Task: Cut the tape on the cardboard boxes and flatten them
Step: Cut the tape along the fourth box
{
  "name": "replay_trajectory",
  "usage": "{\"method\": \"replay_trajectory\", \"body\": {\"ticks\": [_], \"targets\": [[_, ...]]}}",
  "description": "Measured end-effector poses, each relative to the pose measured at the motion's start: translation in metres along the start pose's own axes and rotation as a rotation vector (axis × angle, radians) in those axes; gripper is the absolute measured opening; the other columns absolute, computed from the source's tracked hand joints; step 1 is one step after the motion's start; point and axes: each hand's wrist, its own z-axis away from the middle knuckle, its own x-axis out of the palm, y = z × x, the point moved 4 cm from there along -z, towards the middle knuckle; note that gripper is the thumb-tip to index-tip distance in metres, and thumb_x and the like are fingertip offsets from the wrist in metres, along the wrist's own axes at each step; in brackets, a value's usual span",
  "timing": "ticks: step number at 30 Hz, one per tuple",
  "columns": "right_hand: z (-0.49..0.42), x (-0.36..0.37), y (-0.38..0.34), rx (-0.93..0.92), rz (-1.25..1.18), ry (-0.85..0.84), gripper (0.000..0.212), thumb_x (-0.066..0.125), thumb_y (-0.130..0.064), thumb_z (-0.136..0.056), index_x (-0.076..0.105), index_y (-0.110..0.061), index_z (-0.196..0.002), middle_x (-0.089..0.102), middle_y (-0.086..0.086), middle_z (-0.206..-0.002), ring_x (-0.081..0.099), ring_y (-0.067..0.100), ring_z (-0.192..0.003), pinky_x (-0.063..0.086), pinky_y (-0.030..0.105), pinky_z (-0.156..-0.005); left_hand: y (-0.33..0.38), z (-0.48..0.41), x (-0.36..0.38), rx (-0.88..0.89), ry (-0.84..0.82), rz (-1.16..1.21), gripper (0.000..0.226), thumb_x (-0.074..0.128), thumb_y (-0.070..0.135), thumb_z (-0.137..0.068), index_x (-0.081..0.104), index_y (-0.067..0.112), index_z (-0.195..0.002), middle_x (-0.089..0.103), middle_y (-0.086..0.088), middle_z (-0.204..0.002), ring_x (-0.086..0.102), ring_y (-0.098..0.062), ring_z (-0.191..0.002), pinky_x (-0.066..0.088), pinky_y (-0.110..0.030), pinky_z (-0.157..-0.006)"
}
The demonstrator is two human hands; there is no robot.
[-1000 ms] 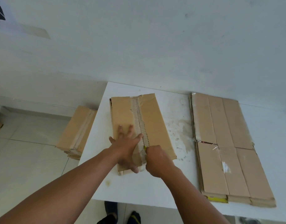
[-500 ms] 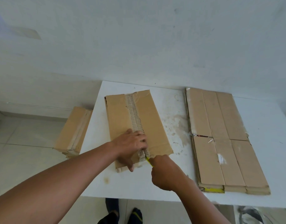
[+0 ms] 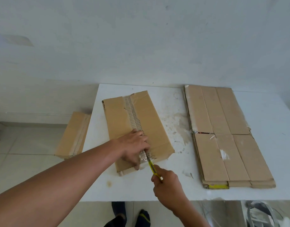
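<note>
Left hand point(image 3: 134, 147) fingers flat on one box point(image 3: 137, 128); right hand point(image 3: 168, 185) fingers grip yellow cutter point(image 3: 153, 168) at tape seam point(image 3: 145, 155); one flattened stack point(image 3: 223, 133) on counter point(image 3: 173, 190).

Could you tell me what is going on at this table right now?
A person is cutting the tape on a cardboard box lying on the white table. The left hand presses the box down beside its centre seam, while the right hand holds a yellow utility knife with its blade at the seam's near end. A stack of flattened boxes lies to the right, and another box sits on the floor.
</note>
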Motion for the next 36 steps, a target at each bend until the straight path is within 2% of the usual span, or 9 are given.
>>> {"method": "replay_trajectory", "body": {"ticks": [2,4,6,8,13,19,23,29,36], "targets": [[0.002,0.009,0.007,0.060,-0.122,0.026,0.038,0.044,-0.010,-0.098,0.060,-0.021,-0.131,0.063,-0.003,-0.084,0.051,0.012,-0.054,0.042,0.023,-0.052,-0.002,-0.002,-0.003,0.007,-0.012,0.045,0.046,0.074,0.058,-0.079,0.064,0.037,-0.119,0.045,0.010,-0.109,0.038,-0.018,-0.116,0.029,-0.035,-0.105],[0.004,0.011,0.007,0.064,-0.147,0.055,0.038,0.044,-0.013,-0.098,0.060,-0.018,-0.132,0.065,-0.001,-0.085,0.051,0.012,-0.055,0.043,0.027,-0.053,-0.002,-0.003,-0.004,0.000,-0.033,0.046,0.039,0.070,0.052,-0.087,0.065,0.037,-0.123,0.042,0.010,-0.107,0.037,-0.019,-0.116,0.028,-0.033,-0.104],[0.008,0.010,0.003,0.016,-0.068,0.080,0.035,0.042,-0.013,-0.098,0.060,-0.014,-0.128,0.066,0.005,-0.091,0.057,0.016,-0.067,0.048,0.035,-0.061,0.001,-0.005,-0.003,-0.009,-0.036,0.046,0.037,0.070,0.048,-0.089,0.066,0.036,-0.123,0.044,0.009,-0.108,0.037,-0.019,-0.115,0.028,-0.033,-0.102],[0.010,0.009,-0.004,-0.037,0.000,0.106,0.034,0.040,-0.012,-0.100,0.058,-0.014,-0.128,0.064,0.005,-0.096,0.059,0.017,-0.077,0.049,0.029,-0.066,0.003,-0.006,-0.003,-0.017,-0.028,0.053,0.031,0.071,0.044,-0.089,0.066,0.035,-0.119,0.050,0.006,-0.113,0.038,-0.018,-0.115,0.028,-0.034,-0.103],[0.005,0.012,-0.011,-0.052,0.027,0.124,0.036,0.038,-0.012,-0.101,0.053,-0.013,-0.133,0.061,0.005,-0.091,0.058,0.016,-0.072,0.046,0.025,-0.059,0.004,-0.006,-0.003,-0.031,-0.015,0.084,0.015,0.072,0.033,-0.089,0.062,0.030,-0.100,0.051,0.004,-0.109,0.041,-0.017,-0.110,0.029,-0.036,-0.101],[0.012,0.011,-0.017,-0.111,0.169,0.131,0.052,0.039,-0.009,-0.100,0.034,-0.015,-0.152,0.033,-0.016,-0.079,0.041,0.003,-0.064,0.037,0.006,-0.055,0.010,-0.008,-0.004,-0.030,-0.018,0.093,0.009,0.072,0.028,-0.088,0.066,0.024,-0.094,0.053,0.006,-0.104,0.042,-0.016,-0.104,0.034,-0.039,-0.102],[0.006,0.016,-0.017,-0.102,0.163,0.151,0.059,0.040,-0.006,-0.099,0.028,-0.016,-0.156,0.038,-0.010,-0.085,0.042,0.004,-0.064,0.037,0.009,-0.052,0.013,-0.009,-0.006,-0.012,-0.029,0.093,0.007,0.072,0.025,-0.088,0.065,0.023,-0.089,0.052,0.010,-0.098,0.039,-0.012,-0.097,0.035,-0.039,-0.098],[0.014,0.017,-0.003,-0.080,0.078,0.200,0.047,0.038,-0.013,-0.102,0.041,-0.013,-0.149,0.042,-0.011,-0.085,0.042,0.000,-0.070,0.037,0.007,-0.056,0.013,-0.012,-0.004,-0.045,-0.041,0.169,0.013,0.069,0.020,-0.089,0.058,0.026,-0.084,0.052,0.011,-0.095,0.044,-0.015,-0.102,0.033,-0.039,-0.099],[0.006,0.023,-0.003,0.039,-0.080,0.210,0.052,0.037,-0.009,-0.100,0.038,-0.018,-0.151,0.051,-0.007,-0.089,0.050,0.008,-0.073,0.043,0.016,-0.059,0.015,-0.012,-0.016,-0.083,-0.031,0.268,0.015,0.071,0.015,-0.089,0.060,0.024,-0.084,0.047,0.007,-0.097,0.048,-0.016,-0.099,0.025,-0.044,-0.109]]}}
